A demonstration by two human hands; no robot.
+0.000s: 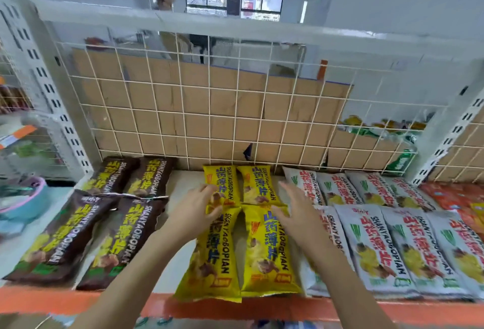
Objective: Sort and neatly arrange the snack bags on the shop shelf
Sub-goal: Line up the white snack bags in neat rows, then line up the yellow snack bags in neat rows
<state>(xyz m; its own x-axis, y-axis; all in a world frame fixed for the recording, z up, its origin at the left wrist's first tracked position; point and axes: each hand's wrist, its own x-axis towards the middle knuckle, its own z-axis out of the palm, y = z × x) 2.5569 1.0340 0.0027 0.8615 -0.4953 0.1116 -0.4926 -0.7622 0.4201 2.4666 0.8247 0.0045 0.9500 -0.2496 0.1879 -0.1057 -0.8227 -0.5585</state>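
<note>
While the yellow block is under my hands, I log the shelf state. Four yellow bags lie flat mid-shelf, two behind and two in front. The rear-left yellow bag and rear-right yellow bag sit side by side and touching. The front-left yellow bag and front-right yellow bag splay apart at their far ends, leaving a wedge-shaped gap.

My left hand lies on the near end of the rear-left bag with its fingers bent. I cannot tell whether it pinches the foil. My right hand is flat, its straight fingers touching the far end of the front-right bag.

Sorting by colour looks largely done. The brown bags are grouped left and the white bags right, with orange bags beyond them, blurred.

Left to do, as I judge it: close the wedge and square up the skewed front brown bags. A strip of bare shelf separates brown from yellow. The wire grid backs the row.
</note>
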